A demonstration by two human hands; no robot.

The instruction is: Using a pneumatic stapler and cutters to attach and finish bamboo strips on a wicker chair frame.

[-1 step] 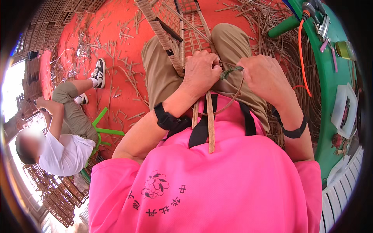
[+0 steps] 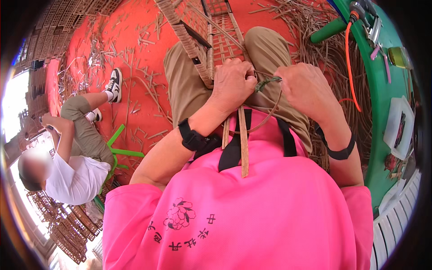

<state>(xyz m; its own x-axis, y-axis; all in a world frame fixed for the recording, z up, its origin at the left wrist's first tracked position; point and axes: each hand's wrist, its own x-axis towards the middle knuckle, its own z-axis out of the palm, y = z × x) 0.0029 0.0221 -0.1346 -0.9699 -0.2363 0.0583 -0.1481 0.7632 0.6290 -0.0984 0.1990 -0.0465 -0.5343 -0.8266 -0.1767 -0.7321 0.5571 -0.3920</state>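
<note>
A frame wrapped and woven with tan flat strips [image 2: 167, 10] leans between my knees, its near end under my left hand. My left hand [image 2: 233, 85] is closed over that end, its fingers curled; exactly what lies inside the grip is hidden. Below it a flat tan strip [image 2: 244, 148] hangs down over my pink shirt, beside a shorter one. My right hand [image 2: 310, 92] is closed, pinching a thin brown strip [image 2: 271, 112] that loops down and back towards the left hand. A twisted green piece [image 2: 267, 82], its kind unclear, stretches between both hands.
Strip scraps litter the red floor [image 2: 135, 103], and long strips [image 2: 315, 27] pile up at right. A green table [image 2: 378, 135] at right holds tools, an orange cord [image 2: 349, 67] and a white tray [image 2: 399, 128]. At left a person [image 2: 76, 175] sits on a green stool [image 2: 119, 148].
</note>
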